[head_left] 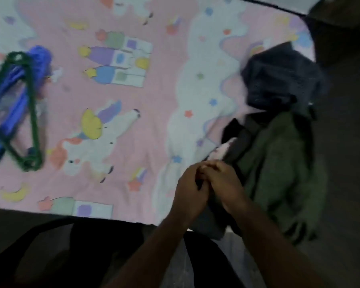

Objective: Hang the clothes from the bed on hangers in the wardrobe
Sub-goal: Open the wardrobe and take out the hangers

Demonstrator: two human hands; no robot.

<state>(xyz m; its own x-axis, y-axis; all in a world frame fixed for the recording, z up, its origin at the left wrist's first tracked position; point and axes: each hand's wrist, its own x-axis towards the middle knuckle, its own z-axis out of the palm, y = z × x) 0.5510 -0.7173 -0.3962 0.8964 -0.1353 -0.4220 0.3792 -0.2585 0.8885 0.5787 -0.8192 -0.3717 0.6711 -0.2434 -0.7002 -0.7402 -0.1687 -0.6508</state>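
Bed (pixel 133 96) under pink unicorn-print sheet. Green hanger (pixel 33 113) lies on top of blue hangers (pixel 40 57) at bed's far left, well apart from clothes. Clothes piled at right edge: dark blue garment (pixel 279 80) above, olive garment (pixel 279 163) below it, touching. Left hand (pixel 190 188) and right hand (pixel 224 181) meet just beside olive garment, fingers curled; view blurred, but both seem to pinch dark garment (pixel 212 221) hanging off bed's near edge. Small pink-white piece (pixel 220 150) just above hands.

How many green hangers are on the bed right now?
1. The green hanger lies at the left of the bed, on top of the blue hangers; the picture is blurred, so another could be hidden in that stack.
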